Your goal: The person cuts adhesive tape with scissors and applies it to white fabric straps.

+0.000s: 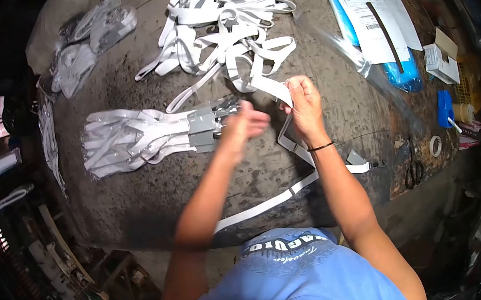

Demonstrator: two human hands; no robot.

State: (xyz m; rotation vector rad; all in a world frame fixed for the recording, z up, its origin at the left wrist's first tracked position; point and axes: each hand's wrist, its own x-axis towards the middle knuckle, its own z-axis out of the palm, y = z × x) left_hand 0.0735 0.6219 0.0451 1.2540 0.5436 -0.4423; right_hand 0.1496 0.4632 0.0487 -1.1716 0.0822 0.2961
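My right hand (306,105) is closed on a white strap (272,88), pinched between thumb and fingers. From this grip one part runs up toward a tangled heap of white straps (211,42), and another hangs down past the wrist. My left hand (244,125), slightly blurred, is apart from the strap, its thumb raised off the loosely bent fingers; I see nothing in it. Just left of that hand lies a bundle of white straps (134,138) with grey tags (200,128), partly in clear plastic. Another white strap length (258,208) lies along the table's near side.
Plastic-wrapped straps (76,65) lie at the table's far left. Papers (367,19) rest on a blue plastic packet (403,77) at the far right. Also on the right are a small white box (441,64), black scissors (413,170) and a tape roll (435,146).
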